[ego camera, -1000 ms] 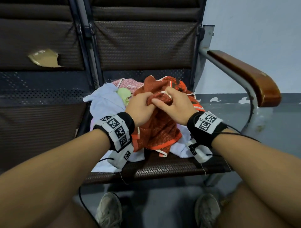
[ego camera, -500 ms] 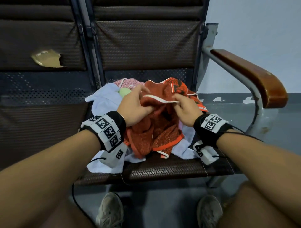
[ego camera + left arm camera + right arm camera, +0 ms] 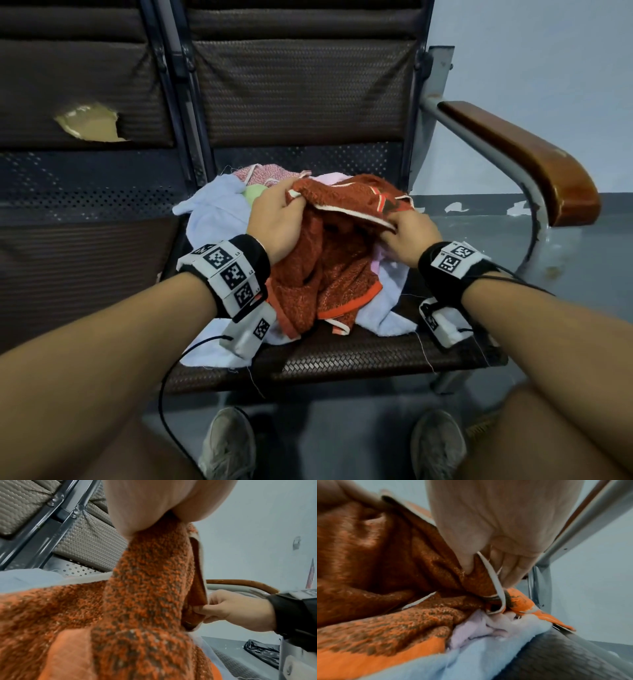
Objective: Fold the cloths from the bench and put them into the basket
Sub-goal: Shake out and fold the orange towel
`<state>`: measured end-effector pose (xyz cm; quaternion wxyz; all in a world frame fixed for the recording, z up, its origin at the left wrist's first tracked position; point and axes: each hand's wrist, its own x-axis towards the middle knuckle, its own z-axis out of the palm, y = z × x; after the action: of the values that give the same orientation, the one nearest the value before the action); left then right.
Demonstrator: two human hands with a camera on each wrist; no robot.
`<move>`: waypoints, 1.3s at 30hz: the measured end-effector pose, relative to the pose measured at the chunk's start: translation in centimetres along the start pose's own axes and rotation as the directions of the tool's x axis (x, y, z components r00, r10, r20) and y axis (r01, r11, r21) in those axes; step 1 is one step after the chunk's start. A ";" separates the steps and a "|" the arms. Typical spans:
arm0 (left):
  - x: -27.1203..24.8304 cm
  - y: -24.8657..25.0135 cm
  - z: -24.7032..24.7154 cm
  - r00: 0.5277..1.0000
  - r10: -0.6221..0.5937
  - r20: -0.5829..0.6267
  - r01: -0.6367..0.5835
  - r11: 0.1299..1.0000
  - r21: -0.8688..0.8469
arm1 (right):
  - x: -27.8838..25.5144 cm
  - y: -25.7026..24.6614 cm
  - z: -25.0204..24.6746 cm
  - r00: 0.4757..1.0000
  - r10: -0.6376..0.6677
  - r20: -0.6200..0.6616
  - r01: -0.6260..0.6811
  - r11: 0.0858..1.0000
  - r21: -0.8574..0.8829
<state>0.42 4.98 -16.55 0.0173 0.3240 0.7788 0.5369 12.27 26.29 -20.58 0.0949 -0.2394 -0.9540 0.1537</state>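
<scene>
Head view. Orange cloth (image 3: pixel 329 260): on top of the pile on the bench (image 3: pixel 342 356), its white-trimmed hem lifted and stretched roughly side to side between both hands, the rest hanging crumpled toward the bench's front edge. Left hand (image 3: pixel 279 222): fingers clenched on the hem's left end. Right hand (image 3: pixel 409 231): fingers pinching the hem further right, lower and nearer the armrest (image 3: pixel 520 161). Pale blue cloth (image 3: pixel 219 212), pink cloth (image 3: pixel 265 173) and a green one (image 3: pixel 253 193): beneath and behind the orange cloth, untouched. Basket: not in view.

Left wrist view. Orange cloth (image 3: pixel 145 588): hangs straight down from the left hand (image 3: pixel 154 500), hem running off right to the right hand (image 3: pixel 236 609), whose thumb and fingers pinch it.

Right wrist view. Right hand (image 3: pixel 496 527): fingers (image 3: pixel 515 566) closed over the white hem and orange cloth (image 3: pixel 385 561), with the pale blue cloth (image 3: pixel 419 669) below.

Judgement: the hem's long axis lies between the two hands, so the next move likely turns on drawing them further apart to open the cloth flat; the right hand is nearer the free corner by the armrest.
</scene>
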 end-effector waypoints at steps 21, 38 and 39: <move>2.7 -0.2 0.8 0.880 -0.473 0.029 0.471 0.880 0.061 | -3.2 -1.6 -3.0 0.989 -0.147 0.002 0.137 0.925 0.353; 0.2 4.5 2.8 0.943 -0.273 0.189 0.322 0.890 -0.321 | -3.2 -6.3 -1.2 1.000 0.022 0.001 -0.020 0.864 0.504; 0.2 4.3 2.6 0.959 -0.262 0.113 0.282 0.930 -0.238 | -2.9 -6.1 -1.1 0.997 0.071 -0.005 -0.056 0.828 0.559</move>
<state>3.28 8.15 -13.97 0.1633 0.2292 0.7404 0.6104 12.44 20.05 -17.80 0.1677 -0.2349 -0.8578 0.4253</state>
